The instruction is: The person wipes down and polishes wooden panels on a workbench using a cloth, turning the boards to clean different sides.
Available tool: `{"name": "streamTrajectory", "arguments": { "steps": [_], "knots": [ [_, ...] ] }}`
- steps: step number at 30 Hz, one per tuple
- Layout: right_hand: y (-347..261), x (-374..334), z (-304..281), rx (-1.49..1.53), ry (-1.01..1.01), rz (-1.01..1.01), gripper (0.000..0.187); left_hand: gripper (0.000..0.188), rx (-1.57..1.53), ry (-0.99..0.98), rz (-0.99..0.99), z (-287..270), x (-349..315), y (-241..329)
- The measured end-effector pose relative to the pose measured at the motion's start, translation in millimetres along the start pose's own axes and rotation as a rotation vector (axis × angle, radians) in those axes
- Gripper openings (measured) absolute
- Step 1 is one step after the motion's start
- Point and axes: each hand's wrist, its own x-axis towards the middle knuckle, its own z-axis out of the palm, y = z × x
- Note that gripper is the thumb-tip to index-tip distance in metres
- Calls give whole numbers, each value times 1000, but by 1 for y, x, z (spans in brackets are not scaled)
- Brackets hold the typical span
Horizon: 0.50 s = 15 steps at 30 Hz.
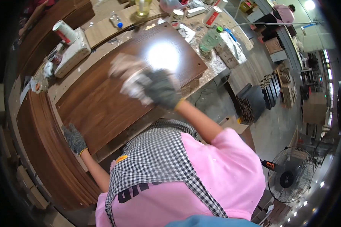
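A dark brown wooden panel point(102, 109) lies flat across the workbench, with a bright glare on its far right part. My right hand point(161, 87), in a grey-green work glove, is closed on a pale, crumpled cloth point(134, 84) over the panel's middle. The cloth is smeared by motion, and its lower side is hidden. At the panel's near left edge rests my left hand point(75, 138) in a matching glove, fingers stretched out and holding nothing. Just left of that hand stands a stack of brown boards point(53, 151).
Along the bench's far side are a paper cup point(64, 32) on a white block point(74, 56), a small bottle with a blue cap point(116, 20), and a green bottle point(211, 39). A fan point(290, 174) stands at lower right. Another person point(282, 15) bends at the far right.
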Motion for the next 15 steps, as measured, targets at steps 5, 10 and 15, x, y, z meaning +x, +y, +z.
{"name": "streamTrajectory", "arguments": {
  "steps": [5, 10, 15],
  "knots": [
    [221, -173, -48, -322, 46, 702, 39, 69, 487, 203, 278, 11, 27, 53],
    [176, -134, -117, 310, 314, 924, 29, 65, -52, -73, 744, 67, 79, 219],
    [34, 1, -107, 528, 278, 344, 18, 49, 94, -292, 1059, 148, 102, 338]
  ]
}}
